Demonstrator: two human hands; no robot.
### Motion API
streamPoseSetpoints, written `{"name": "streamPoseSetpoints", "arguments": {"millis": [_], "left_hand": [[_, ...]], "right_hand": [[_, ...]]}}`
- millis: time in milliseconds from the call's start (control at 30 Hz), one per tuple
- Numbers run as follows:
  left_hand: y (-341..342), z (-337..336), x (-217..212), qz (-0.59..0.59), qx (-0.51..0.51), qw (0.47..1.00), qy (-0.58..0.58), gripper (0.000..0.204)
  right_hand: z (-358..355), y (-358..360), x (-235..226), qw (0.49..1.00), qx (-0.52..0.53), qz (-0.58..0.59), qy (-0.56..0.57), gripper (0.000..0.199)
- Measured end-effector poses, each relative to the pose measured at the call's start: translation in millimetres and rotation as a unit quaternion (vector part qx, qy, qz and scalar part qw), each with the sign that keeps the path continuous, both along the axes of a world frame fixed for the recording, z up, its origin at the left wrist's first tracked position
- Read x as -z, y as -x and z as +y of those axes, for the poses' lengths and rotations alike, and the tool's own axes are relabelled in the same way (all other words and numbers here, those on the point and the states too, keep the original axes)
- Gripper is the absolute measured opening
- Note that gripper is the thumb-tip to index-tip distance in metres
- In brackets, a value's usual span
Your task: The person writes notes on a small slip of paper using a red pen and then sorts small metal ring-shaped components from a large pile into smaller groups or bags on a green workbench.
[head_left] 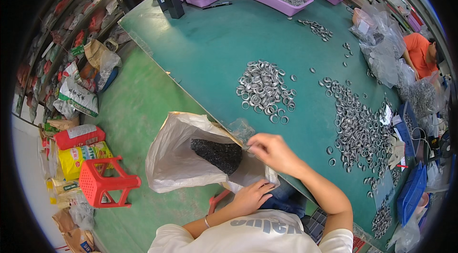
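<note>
From where I stand, the person in the white shirt (229,234) has a pale sack (167,157) gaping open at the table's edge, over the green floor (126,110). Inside it lies a heap of black bits (217,155). The left hand (253,196) rests on the sack's near side, fingers laid over the material; whether it clasps the sack firmly I cannot tell. The right hand (269,150) is at the sack's rim by the table (191,48), thumb and fingers drawn close together; what they pinch, if anything, is too small for me to make out. A crumpled clear bag (241,130) lies just beside that hand. Beyond it on the green tabletop sits a pile of metal rings (265,88), and a wider spread of rings (355,124) covers the right side. A purple tub (273,6) of small metal pieces stands at the far edge. A red stool (102,172) is on the floor to the left, and a co-worker in orange (420,55) sits across at the right.
</note>
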State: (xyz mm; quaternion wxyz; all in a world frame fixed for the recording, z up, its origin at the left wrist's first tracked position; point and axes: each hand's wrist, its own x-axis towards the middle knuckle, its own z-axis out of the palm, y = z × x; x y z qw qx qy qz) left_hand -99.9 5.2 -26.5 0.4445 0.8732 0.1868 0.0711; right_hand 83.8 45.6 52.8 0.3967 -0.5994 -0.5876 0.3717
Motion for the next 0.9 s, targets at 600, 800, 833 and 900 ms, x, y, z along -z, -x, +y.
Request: {"name": "streamPoseSetpoints", "arguments": {"millis": [600, 800, 833, 900], "left_hand": [[2.7, -2.5, 3.9, -0.022, -0.016, 1.0, -0.008, 0.032], [1.4, -2.6, 3.1, -0.021, -0.017, 1.0, -0.009, 0.032], [1.4, -2.4, 3.1, -0.02, -0.016, 1.0, -0.009, 0.032], [1.7, -2.1, 4.4, -0.02, -0.014, 1.0, -0.011, 0.032]], "right_hand": [[62.3, -64.7, 33.3, 0.9, 0.112, -0.398, -0.139, 0.019], [70.1, -59.4, 34.0, 0.869, 0.174, -0.444, -0.131, 0.014], [72.5, -55.2, 35.9, 0.861, 0.19, -0.454, -0.132, 0.014], [77.3, -44.9, 37.5, 0.843, 0.22, -0.472, -0.135, 0.015]]}}
